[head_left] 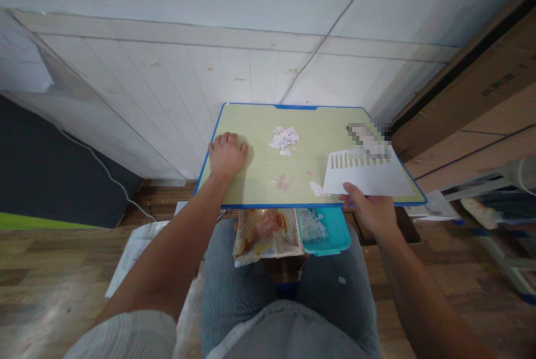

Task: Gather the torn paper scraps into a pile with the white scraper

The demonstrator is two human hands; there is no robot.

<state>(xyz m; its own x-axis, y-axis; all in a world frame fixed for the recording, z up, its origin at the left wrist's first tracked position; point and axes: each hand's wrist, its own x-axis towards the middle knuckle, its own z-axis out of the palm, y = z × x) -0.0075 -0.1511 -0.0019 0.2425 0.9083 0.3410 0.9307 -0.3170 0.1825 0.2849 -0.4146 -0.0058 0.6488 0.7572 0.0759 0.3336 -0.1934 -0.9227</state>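
My right hand (374, 214) pinches the near edge of a white sheet (363, 180) with a row of slots cut along its far side. The sheet lies over the right part of a small yellow-green table (251, 121) with a blue rim. My left hand (228, 155) rests flat near the table's left edge, fingers somewhat spread, holding nothing. Between the hands sits a heap of small white and pinkish paper scraps (285, 138). A smaller light scrap (317, 188) lies beside the sheet's left edge, and a pinkish patch (282, 182) shows near the front.
Below the table's front edge, over my lap, are a tray with a patterned lining (247, 236) and a teal container (335, 242) with whitish bits inside. A blurred-out item (368, 138) lies at the back right. Cardboard boxes (473, 96) stand to the right; a white wall (167, 68) rises behind.
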